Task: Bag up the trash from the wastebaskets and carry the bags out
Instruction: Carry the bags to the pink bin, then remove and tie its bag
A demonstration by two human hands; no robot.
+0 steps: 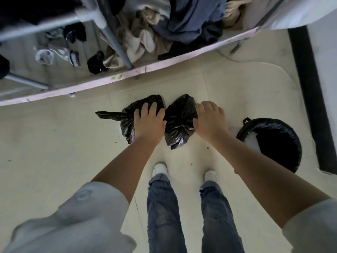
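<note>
Two black trash bags sit side by side on the pale floor (45, 143), near the middle of the view, and they touch each other. The left bag (127, 123) has a loose tail of plastic sticking out toward 9 o'clock. The left hand (148, 123) lies on top of this bag with its fingers spread over the plastic; it is hard to tell if the grip is closed on the bag or just resting on it. The right bag (179, 125) is gathered into a tight pucker near its top. The right hand (209, 119) is at 3 o'clock from that bag, with its thumb against the bag's side and its fingers gently bent over the top edge, so its grip looks loose, not tight on anything. Both arms reach down from white sleeves. A round wastebasket (273, 141) with a black liner stands on the floor at 3 o'clock from the bags, just past the right arm, with something white inside. At 6 o'clock from the bags are two white shoes and blue jeans. At 12 o'clock is a low metal rack (113, 39) piled with clothes.
</note>
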